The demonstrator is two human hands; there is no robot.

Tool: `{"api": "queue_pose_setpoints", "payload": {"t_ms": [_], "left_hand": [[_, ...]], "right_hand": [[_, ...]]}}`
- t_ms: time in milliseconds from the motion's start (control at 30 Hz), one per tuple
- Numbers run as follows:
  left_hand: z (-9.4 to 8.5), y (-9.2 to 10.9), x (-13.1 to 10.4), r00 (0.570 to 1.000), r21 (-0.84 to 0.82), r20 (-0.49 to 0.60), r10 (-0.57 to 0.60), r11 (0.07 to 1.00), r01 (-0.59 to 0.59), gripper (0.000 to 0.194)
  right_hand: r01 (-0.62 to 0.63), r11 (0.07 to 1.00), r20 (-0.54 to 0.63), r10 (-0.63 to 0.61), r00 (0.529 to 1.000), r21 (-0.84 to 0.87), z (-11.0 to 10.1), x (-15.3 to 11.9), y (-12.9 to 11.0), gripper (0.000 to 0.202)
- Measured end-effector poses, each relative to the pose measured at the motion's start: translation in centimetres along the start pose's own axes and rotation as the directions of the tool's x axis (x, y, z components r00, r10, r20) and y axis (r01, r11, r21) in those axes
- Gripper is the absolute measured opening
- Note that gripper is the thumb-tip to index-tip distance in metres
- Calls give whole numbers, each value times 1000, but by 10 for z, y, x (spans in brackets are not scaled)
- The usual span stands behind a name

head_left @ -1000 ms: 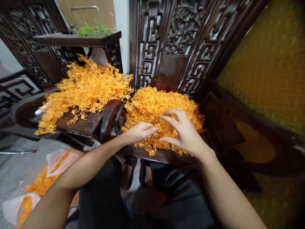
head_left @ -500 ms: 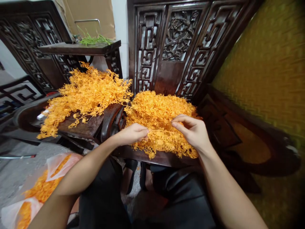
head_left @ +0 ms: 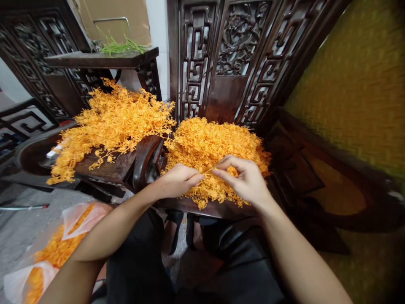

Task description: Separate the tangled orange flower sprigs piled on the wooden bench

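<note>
Nearest me, down at my left on the floor, lies a clear bag (head_left: pixel 63 240) with orange bits in it.

Above my lap my left hand (head_left: pixel 177 181) is closed in a pinch on one end of a thin orange sprig (head_left: pixel 207 172), and my right hand (head_left: pixel 245 179) pinches the other end, thumb and forefinger together, the other fingers loose. The sprig runs between the two grips at the near edge of the dark wooden seat (head_left: pixel 209 207), touching the pile (head_left: pixel 218 143) it belongs to.

I judge the sprig to be very light and springy, a plastic stem with tiny curled branchlets that snag on their neighbours. It should bend rather than snap, but the fine tips could tear off under a hard pull. The bare stem is the place to hold, near its thick end, with fingertips only; grabbing the frilled part would drag a clump along.

The pile covers most of the seat, back to the carved backrest (head_left: pixel 228 63). To its left, past the armrest (head_left: pixel 144 158), a looser heap (head_left: pixel 110 122) of longer sprays sprawls over a second seat, spilling off its left edge. Farthest back, a small table (head_left: pixel 104 59) carries green stalks (head_left: pixel 122 44).
</note>
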State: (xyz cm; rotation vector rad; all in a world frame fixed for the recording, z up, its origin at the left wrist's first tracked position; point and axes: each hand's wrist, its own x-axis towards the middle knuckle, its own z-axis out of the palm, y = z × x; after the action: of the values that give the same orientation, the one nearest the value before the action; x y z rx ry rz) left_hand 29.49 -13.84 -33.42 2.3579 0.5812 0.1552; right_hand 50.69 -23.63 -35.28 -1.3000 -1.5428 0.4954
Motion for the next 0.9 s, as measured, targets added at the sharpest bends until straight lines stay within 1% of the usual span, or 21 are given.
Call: {"api": "queue_pose_setpoints", "payload": {"t_ms": [33,67,133,167,200,233,300,367,433,467,533,600,633,667,700,733,767,800,833,867,900], "left_hand": [[-2,-2,-2,999,21,22,32,999,-32,45],[-4,-5,-4,997,40,40,61,997,-63,46],[-5,-10,-8,993,65,46,108,992,-111,47],[-5,-13,-8,992,79,32,123,989,-125,47],[-4,-15,-9,991,99,11,137,986,-137,46],[-4,-16,-9,987,127,-6,159,979,-157,46],[-1,-16,-9,978,185,-19,209,962,-202,44],[0,-14,-9,971,233,-24,239,945,-227,43],[1,-12,-10,967,270,-31,254,933,-236,42],[2,-12,-10,965,285,-34,261,928,-241,42],[3,-11,-10,959,314,-44,282,915,-254,42],[5,-10,-10,951,346,-54,303,900,-267,42],[5,-9,-11,949,361,-60,309,893,-268,42],[5,-8,-11,948,369,-61,311,890,-268,42],[5,-7,-12,948,366,-56,313,890,-272,43],[4,-5,-13,947,353,-43,317,892,-283,43],[3,-4,-15,945,332,-30,325,895,-297,43],[2,-4,-16,942,309,-22,334,899,-311,43],[1,-4,-17,940,291,-22,342,901,-321,43],[0,-5,-17,936,284,-30,351,901,-328,43],[-1,-7,-17,933,292,-48,358,898,-330,43]], "right_hand": [[-39,997,-151,48,987,64,-9,1,9,19],[-55,991,-321,92,943,123,-18,4,19,20],[-52,982,-597,151,788,181,-36,12,40,21],[-59,981,-664,167,729,183,-42,18,51,22],[-80,981,-680,179,712,174,-45,24,60,22],[-111,983,-656,182,732,149,-45,31,67,22],[-158,987,-525,136,840,3,-38,44,73,21],[-134,955,-361,32,932,-263,-25,53,65,25],[-74,874,-229,-44,972,-481,-12,55,47,32],[-53,858,-167,-39,985,-512,-6,53,36,36],[-41,905,28,59,998,-423,3,44,13,38],[-99,963,285,171,943,-249,10,35,-3,34],[-149,972,357,206,911,-180,12,32,-7,33],[-196,972,362,231,903,-133,12,31,-7,33],[-230,968,290,250,924,-102,11,32,-5,34],[-252,964,152,262,953,-82,8,34,0,36],[-263,963,-31,261,965,-67,2,38,7,37],[-263,963,-209,247,946,-56,-4,43,17,38],[-260,964,-365,225,903,-50,-11,48,28,38],[-252,967,-483,199,853,-48,-18,53,39,37],[-236,970,-539,169,825,-57,-24,58,50,34]]}}
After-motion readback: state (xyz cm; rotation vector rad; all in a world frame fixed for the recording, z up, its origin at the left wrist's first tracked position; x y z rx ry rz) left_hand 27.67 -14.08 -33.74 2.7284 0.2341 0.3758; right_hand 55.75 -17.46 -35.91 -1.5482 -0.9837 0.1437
